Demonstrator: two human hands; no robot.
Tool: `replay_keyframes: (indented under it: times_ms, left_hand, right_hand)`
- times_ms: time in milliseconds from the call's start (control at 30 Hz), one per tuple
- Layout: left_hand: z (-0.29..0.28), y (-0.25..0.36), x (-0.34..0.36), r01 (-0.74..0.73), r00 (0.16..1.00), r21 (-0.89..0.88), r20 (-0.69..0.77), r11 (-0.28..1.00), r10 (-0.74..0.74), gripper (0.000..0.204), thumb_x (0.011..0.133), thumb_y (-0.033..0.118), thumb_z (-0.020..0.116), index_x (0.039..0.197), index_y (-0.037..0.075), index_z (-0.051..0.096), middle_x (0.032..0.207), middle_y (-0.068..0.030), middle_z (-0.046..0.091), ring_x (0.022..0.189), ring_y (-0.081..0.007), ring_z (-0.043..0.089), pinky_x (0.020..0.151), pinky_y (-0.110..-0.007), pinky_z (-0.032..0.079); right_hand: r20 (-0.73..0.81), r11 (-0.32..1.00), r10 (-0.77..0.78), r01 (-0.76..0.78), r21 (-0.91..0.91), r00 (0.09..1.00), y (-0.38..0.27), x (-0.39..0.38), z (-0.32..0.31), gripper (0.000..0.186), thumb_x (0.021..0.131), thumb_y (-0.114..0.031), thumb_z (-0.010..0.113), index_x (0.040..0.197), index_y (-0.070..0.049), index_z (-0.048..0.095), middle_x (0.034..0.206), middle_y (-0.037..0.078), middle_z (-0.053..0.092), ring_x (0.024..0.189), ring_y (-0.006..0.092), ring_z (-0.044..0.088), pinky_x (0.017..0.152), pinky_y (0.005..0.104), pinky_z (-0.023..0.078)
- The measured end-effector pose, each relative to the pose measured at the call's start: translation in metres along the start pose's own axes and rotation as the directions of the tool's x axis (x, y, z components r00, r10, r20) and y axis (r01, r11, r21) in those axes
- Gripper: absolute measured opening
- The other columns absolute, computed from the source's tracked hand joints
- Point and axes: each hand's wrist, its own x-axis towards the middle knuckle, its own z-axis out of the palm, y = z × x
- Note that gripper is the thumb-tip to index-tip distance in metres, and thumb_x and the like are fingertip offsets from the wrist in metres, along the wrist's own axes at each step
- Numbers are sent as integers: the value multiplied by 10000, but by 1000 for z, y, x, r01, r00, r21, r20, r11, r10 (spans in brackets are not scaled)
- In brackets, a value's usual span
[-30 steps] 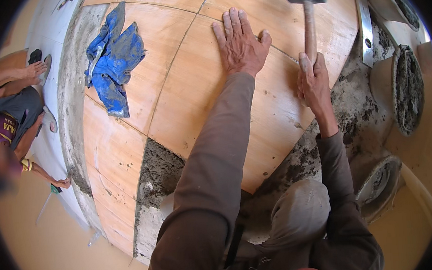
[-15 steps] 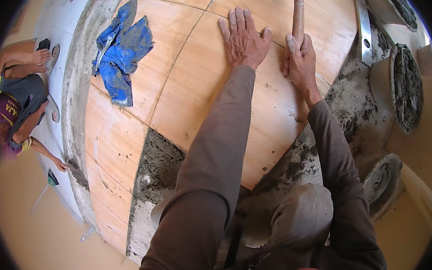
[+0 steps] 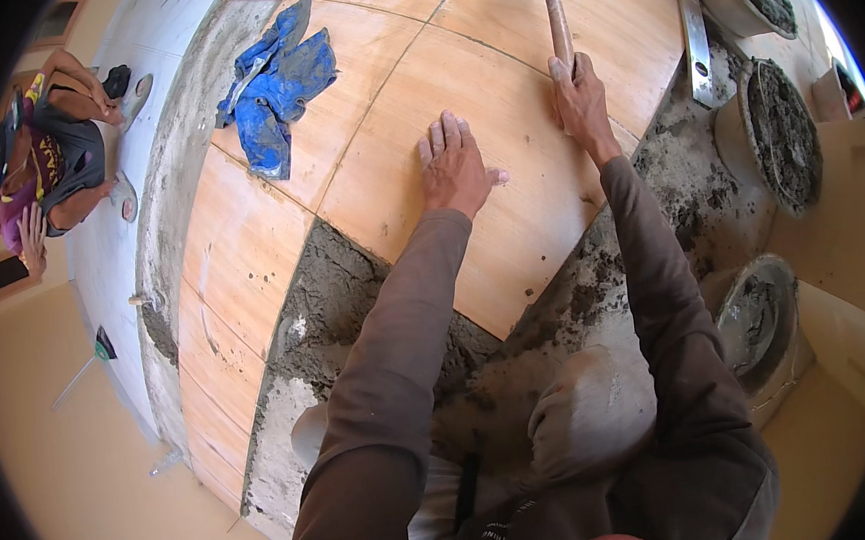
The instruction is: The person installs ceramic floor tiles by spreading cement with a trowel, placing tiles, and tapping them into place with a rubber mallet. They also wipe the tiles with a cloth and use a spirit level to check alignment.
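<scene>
Tile [image 3: 520, 234], wood-patterned: at centre, beneath our left hand [image 3: 458, 173], the nearer one, empty, palm down, fingers extended, contact unclear. Mallet [image 3: 558, 22]: one o'clock, handle gripped by our right hand [image 3: 582, 104], well apart; long axis toward twelve, head farthest.
</scene>
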Motion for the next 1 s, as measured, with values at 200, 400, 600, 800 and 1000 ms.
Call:
replay_keyframes:
  times_ms: [200, 400, 600, 800, 1000]
  left_hand:
    - [-4, -1, -8, 67, 996, -5, 67, 998, -66, 1045, 824, 515, 824, 1566, -57, 361, 1655, -235, 326, 1542, -368, 283, 1241, -560, 236]
    - [-10, 11, 3, 117, 986, -4, 121, 993, -115, 1084, 820, 530, 825, 1621, 7, 314, 1720, -163, 256, 1593, -313, 219, 1288, -553, 154]
    - [-9, 4, -7, 136, 982, 21, 131, 990, -138, 1073, 838, 554, 802, 1621, 9, 312, 1720, -178, 247, 1595, -318, 215, 1273, -594, 162]
    - [1, -2, -15, 161, 976, 34, 144, 986, -164, 1075, 835, 559, 805, 1622, 16, 314, 1725, -163, 239, 1595, -311, 216, 1274, -603, 150]
    - [-8, 19, 6, 105, 989, -39, 111, 994, -100, 1047, 838, 534, 811, 1615, 23, 331, 1726, -152, 236, 1592, -306, 219, 1273, -601, 156]
  right_hand:
    - [88, 858, -374, 381, -343, 923, -42, -74, 13, 336, 1077, -337, 575, 1123, -25, 462, 728, 233, 660, 631, 488, 626, 567, 552, 467]
    - [214, 810, -160, 252, -529, 964, -45, -62, 10, 356, 1081, -368, 553, 1062, -34, 432, 683, 271, 642, 672, 507, 657, 572, 572, 482]
    - [127, 827, -318, 340, -447, 940, -54, -80, 26, 369, 1066, -344, 600, 1015, -12, 449, 672, 274, 632, 632, 506, 643, 526, 559, 471]
    - [154, 860, -199, 248, -446, 968, -89, -59, 24, 404, 1071, -375, 581, 998, 2, 456, 700, 291, 646, 632, 500, 648, 542, 567, 478]
    - [256, 682, -212, 330, -653, 943, -1, -52, 12, 430, 1069, -415, 578, 1024, -6, 452, 690, 280, 644, 644, 487, 660, 561, 540, 487]
